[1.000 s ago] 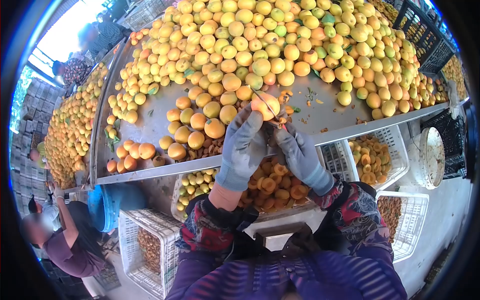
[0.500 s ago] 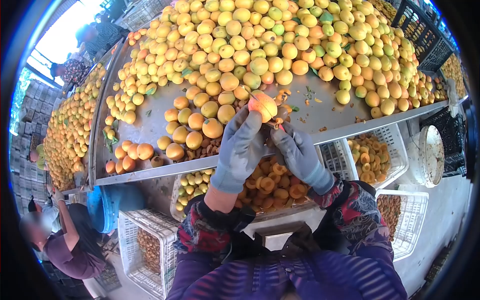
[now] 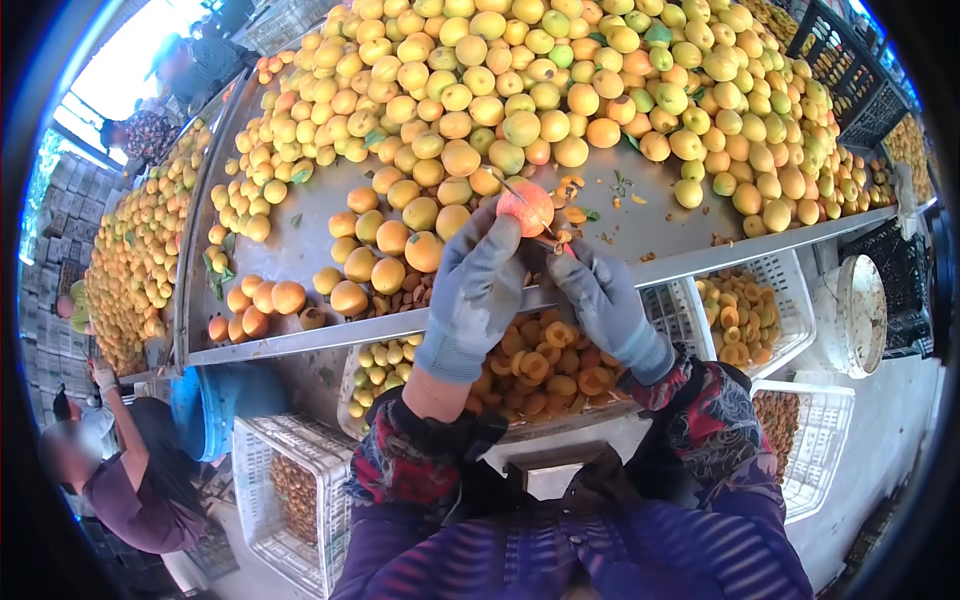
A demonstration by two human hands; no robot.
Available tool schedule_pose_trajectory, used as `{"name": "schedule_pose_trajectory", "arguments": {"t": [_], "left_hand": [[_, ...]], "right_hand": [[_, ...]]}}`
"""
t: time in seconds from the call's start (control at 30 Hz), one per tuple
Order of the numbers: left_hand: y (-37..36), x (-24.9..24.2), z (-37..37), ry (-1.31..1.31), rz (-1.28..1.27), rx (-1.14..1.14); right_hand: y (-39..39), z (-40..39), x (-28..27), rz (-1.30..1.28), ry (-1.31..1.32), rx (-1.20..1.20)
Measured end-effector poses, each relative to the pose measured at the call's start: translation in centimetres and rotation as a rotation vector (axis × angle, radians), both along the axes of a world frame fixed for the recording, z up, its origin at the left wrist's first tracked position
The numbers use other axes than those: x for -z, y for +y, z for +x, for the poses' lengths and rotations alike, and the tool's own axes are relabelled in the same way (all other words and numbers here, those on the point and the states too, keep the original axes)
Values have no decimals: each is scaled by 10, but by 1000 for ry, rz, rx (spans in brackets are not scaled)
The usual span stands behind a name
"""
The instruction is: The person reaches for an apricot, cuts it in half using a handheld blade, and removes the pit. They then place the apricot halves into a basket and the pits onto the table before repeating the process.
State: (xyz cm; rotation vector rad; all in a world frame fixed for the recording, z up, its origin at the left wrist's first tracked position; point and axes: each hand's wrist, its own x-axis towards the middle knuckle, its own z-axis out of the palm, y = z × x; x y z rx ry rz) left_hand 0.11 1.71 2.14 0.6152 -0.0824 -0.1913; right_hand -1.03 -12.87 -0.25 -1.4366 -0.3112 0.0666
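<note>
My left hand (image 3: 474,285), in a grey-coated work glove, grips a reddish-orange apricot (image 3: 526,208) above the metal table's front edge. My right hand (image 3: 606,305), gloved alike, is closed around a small knife (image 3: 507,184); its thin blade lies against the apricot and sticks out past the fruit's upper left. A bit of red, perhaps the handle, shows by the right thumb. Under both hands sits a crate of halved apricots (image 3: 535,365). A large heap of whole apricots (image 3: 480,90) covers much of the table (image 3: 640,215) beyond them.
Apricot pits (image 3: 410,297) lie near the table's front edge. White crates (image 3: 290,490) with pits stand on the floor to both sides. At left are a blue barrel (image 3: 235,405) and a seated person (image 3: 140,490); a white bucket (image 3: 858,315) stands at right.
The apricot has turned in my left hand, showing a redder side. The knife blade now shows more beyond the fruit's upper left. My hands stay in nearly the same place.
</note>
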Motion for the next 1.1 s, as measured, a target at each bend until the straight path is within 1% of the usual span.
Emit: {"name": "schedule_pose_trajectory", "arguments": {"t": [0.03, 0.07, 0.1, 0.13, 0.17, 0.23, 0.27, 0.33, 0.4, 0.43, 0.47, 0.5, 0.53, 0.57, 0.63, 0.67, 0.73, 0.77, 0.8, 0.83, 0.87, 0.9, 0.93, 0.97, 1.0, 1.03, 1.07, 1.1], "left_hand": [[4, 2, 1, -48, 68, -1], [8, -2, 1, -46, 68, 1], [12, -8, 0, -229, 528, -133], [14, -11, -1, -413, 989, -269], [13, -9, -1, -413, 989, -268], [8, -1, -1, -288, 636, -253], [8, 1, 0, -289, 636, -253], [8, 3, 2, -116, 83, 50], [2, -2, -1, -77, 73, 7], [0, -4, -2, -36, 64, -37], [2, -3, -3, -34, 63, -37], [5, -3, -3, -233, 479, -179], [7, -3, -3, -436, 894, -319], [6, -4, -3, -439, 895, -318], [1, -7, -4, -295, 691, -281], [2, -6, -2, -295, 691, -282], [4, 1, 3, -159, 196, -138], [4, 3, 3, -158, 195, -138], [4, 3, 3, -209, 244, -192], [4, 4, 4, -259, 293, -247], [5, 3, 3, -257, 291, -250], [6, 1, 2, -226, 386, -260], [6, 1, 1, -195, 481, -264], [6, 1, 0, -195, 480, -256], [5, 2, -1, -239, 539, -219], [3, 3, -1, -283, 599, -180], [0, 4, -1, -282, 598, -168], [-4, 5, 0, -367, 712, -204]], "right_hand": [[-2, 2, 2, -2, 1, -2], [-6, 5, 6, -81, -57, -46], [-7, 7, 7, -160, -118, -90], [-7, 7, 7, -159, -119, -88], [-6, 7, 6, -134, -81, -104], [-6, 6, 5, -111, -45, -123], [-7, 5, 5, -111, -36, -119], [-6, 4, 7, -110, -26, -111], [-3, 6, 9, -54, -140, -24], [-4, 6, 8, -56, -139, -25], [-6, 7, 7, -133, -121, -34], [-7, 7, 6, -207, -102, -42], [-7, 6, 6, -204, -101, -39], [-6, 6, 5, -213, -112, -34], [-5, 7, 5, -224, -125, -33], [-5, 7, 8, -206, -112, -39], [-4, 5, 10, -188, -96, -45], [-4, 4, 10, -174, -31, -50], [-4, 4, 10, -159, 32, -56], [-4, 3, 11, -160, 32, -57], [-4, 2, 15, -74, -120, 34], [-4, 1, 14, 11, -270, 125], [-7, 2, 10, 8, -268, 127], [-11, 5, -2, 127, -81, 59], [-13, 8, -9, 247, 104, -5], [-11, 11, -9, 249, 106, 7], [-6, 15, -9, 257, 44, 21], [-1, 16, -13, 264, -17, 33]]}}
